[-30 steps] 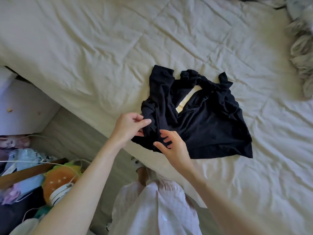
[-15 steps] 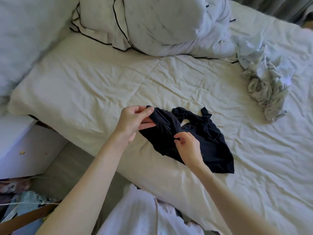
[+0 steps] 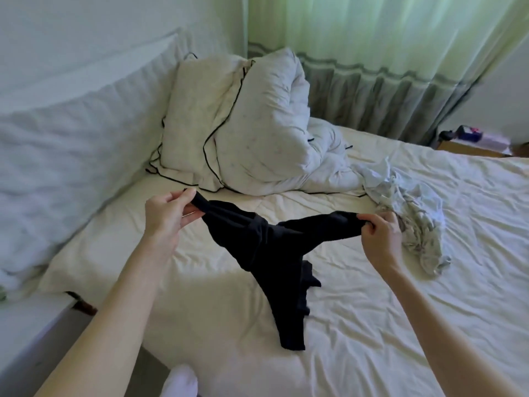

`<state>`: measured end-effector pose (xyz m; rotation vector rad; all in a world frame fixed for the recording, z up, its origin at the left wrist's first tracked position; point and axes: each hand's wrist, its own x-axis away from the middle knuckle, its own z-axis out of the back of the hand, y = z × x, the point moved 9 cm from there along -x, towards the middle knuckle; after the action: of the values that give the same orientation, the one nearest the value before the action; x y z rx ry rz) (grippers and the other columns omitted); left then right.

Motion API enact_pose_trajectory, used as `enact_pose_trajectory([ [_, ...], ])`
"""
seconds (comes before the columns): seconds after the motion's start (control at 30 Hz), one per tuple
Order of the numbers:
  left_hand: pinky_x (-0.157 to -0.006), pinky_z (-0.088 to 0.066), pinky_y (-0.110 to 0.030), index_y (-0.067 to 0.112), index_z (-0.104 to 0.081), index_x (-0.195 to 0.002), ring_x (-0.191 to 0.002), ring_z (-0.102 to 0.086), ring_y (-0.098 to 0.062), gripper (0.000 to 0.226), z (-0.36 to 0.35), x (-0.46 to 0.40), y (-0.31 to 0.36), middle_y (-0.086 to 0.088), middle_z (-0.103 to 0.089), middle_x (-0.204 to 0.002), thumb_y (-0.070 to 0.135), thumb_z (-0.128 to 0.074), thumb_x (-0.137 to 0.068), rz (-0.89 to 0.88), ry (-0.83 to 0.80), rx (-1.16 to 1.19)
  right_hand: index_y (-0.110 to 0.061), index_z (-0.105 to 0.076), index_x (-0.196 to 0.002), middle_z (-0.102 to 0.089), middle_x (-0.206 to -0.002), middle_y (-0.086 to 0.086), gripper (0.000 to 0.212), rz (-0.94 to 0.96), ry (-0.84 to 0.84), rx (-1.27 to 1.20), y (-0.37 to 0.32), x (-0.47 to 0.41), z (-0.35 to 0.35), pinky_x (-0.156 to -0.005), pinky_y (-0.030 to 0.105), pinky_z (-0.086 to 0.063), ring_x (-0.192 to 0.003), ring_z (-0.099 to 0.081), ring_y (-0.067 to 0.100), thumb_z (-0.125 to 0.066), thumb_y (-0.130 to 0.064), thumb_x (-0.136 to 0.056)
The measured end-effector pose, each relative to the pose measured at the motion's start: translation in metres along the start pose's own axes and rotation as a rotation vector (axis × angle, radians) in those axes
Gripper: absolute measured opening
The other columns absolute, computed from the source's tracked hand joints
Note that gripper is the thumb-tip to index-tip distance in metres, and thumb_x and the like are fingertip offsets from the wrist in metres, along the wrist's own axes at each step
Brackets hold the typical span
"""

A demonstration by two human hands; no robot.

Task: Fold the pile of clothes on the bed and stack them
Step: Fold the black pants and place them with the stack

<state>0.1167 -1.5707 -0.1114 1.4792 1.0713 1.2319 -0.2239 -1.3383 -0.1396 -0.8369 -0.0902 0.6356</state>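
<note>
Black garment pinched at two ends, hanging limp between both grips.

Left hand (image 3: 166, 214) pinching one narrow end of the black garment (image 3: 269, 253) between thumb and curled fingers; right hand (image 3: 379, 239) bunching the opposite end inside closed fingers, both raised above the bed (image 3: 372, 325). Between the grips, cloth sagging into a V, with the lower tail trailing down to touch the sheet nearer the body. Judged light, thin and fully soft: no stiffness to hold a shape, likely to twist and cling to itself. Best taken at seams or corners, spread wide and laid flat before creasing. Beyond the right grip, a crumpled pale garment (image 3: 412, 216) lying on the sheet, not yet folded. Past both grips, a bunched duvet (image 3: 257, 133) against the wall.
</note>
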Motion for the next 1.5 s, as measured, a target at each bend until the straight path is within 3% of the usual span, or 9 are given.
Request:
enact_pose_trajectory([
  [0.23, -0.063, -0.056, -0.022, 0.001, -0.066, -0.084, -0.07, -0.068, -0.015, 0.006, -0.069, 0.051, 0.026, -0.013, -0.069, -0.079, 0.006, -0.065, -0.085, -0.169, -0.403, -0.309, -0.012, -0.067, -0.108, -0.061, -0.111, 0.002, 0.031, -0.084, -0.502, -0.252, -0.045, 0.056, -0.094, -0.075, 0.022, -0.051, -0.098, -0.061, 0.017, -0.055, -0.036, -0.092],
  [0.33, -0.069, -0.056, -0.021, -0.002, -0.067, -0.087, -0.073, -0.068, -0.014, 0.01, -0.076, 0.07, 0.022, -0.014, -0.07, -0.081, 0.007, -0.067, -0.083, -0.213, -0.473, -0.393, -0.013, -0.066, -0.099, -0.066, -0.096, 0.006, 0.047, -0.448, -0.76, -0.353, -0.043, 0.09, -0.144, -0.065, 0.03, -0.057, -0.086, -0.063, 0.017, -0.056, -0.057, -0.084],
  [0.43, -0.07, -0.056, -0.021, -0.004, -0.067, -0.088, -0.076, -0.069, -0.017, 0.011, -0.069, 0.082, 0.014, -0.014, -0.071, -0.082, 0.006, -0.067, -0.083, -0.193, -0.494, -0.347, -0.005, -0.052, -0.078, -0.053, -0.068, 0.006, 0.031, -0.799, -0.874, -0.531, -0.021, 0.123, -0.17, -0.054, 0.026, -0.051, -0.065, -0.057, 0.017, -0.07, -0.03, -0.083],
  [0.57, -0.071, -0.057, -0.023, -0.003, -0.067, -0.088, -0.079, -0.07, -0.018, 0.013, -0.046, 0.077, -0.007, -0.012, -0.072, -0.084, 0.01, -0.065, -0.086, -0.063, -0.52, -0.404, -0.007, -0.047, -0.068, -0.041, -0.058, 0.004, 0.025, -0.715, -0.667, -0.497, -0.005, 0.101, -0.153, -0.04, 0.018, -0.037, -0.051, -0.042, 0.014, -0.062, -0.005, -0.087],
  [0.7, -0.066, -0.047, -0.015, 0.014, -0.067, -0.087, -0.081, -0.062, -0.01, 0.006, -0.023, 0.066, -0.041, 0.003, -0.068, -0.086, 0.02, -0.067, -0.085, -0.035, -0.52, -0.977, -0.018, -0.066, -0.073, -0.063, -0.07, -0.003, 0.02, -0.271, -0.669, -0.388, -0.067, 0.06, -0.112, -0.055, 0.017, -0.043, -0.065, -0.059, 0.007, -0.058, -0.007, -0.087],
  [0.87, -0.077, -0.04, -0.017, 0.03, -0.051, -0.125, -0.099, -0.054, -0.007, 0.049, -0.065, 0.07, -0.041, 0.016, -0.052, -0.111, 0.038, -0.07, -0.08, -0.208, -0.508, -0.845, -0.016, -0.073, -0.083, -0.07, -0.083, 0.009, 0.014, 0.059, -0.668, -0.399, -0.148, 0.052, -0.069, -0.076, 0.026, -0.05, -0.08, -0.063, 0.018, -0.061, -0.01, -0.086],
  [1.17, -0.06, -0.044, -0.035, 0.022, -0.058, -0.081, -0.07, -0.057, -0.022, 0.008, -0.079, 0.052, 0.032, 0.002, -0.062, -0.074, 0.016, -0.052, -0.085, -0.544, -0.195, -0.958, -0.013, -0.074, -0.093, -0.057, -0.078, -0.01, 0.02, 0.419, -0.331, -0.067, -0.188, 0.001, 0.015, -0.068, 0.006, -0.035, -0.08, -0.052, 0.005, -0.057, -0.005, -0.086],
  [1.3, -0.067, -0.043, -0.032, 0.013, -0.066, -0.087, -0.082, -0.059, -0.03, 0.011, -0.061, 0.034, 0.1, -0.008, -0.067, -0.087, 0.01, -0.058, -0.081, -0.642, 0.01, -1.008, -0.014, -0.071, -0.093, -0.048, -0.095, 0.004, 0.029, 0.395, -0.137, 0.146, -0.177, -0.037, 0.053, -0.079, 0.032, -0.04, -0.096, -0.05, 0.024, -0.048, 0.002, -0.084],
  [1.5, -0.068, -0.056, -0.025, 0.016, -0.068, -0.077, -0.073, -0.062, -0.019, 0.017, -0.042, 0.022, 0.18, -0.004, -0.066, -0.076, 0.001, -0.062, -0.077, -0.524, -0.034, -0.688, -0.011, -0.07, -0.081, -0.061, -0.076, 0.001, 0.008, 0.189, 0.038, -0.045, -0.164, -0.084, 0.135, -0.065, 0.028, -0.044, -0.079, -0.055, 0.019, -0.064, -0.007, -0.077],
])
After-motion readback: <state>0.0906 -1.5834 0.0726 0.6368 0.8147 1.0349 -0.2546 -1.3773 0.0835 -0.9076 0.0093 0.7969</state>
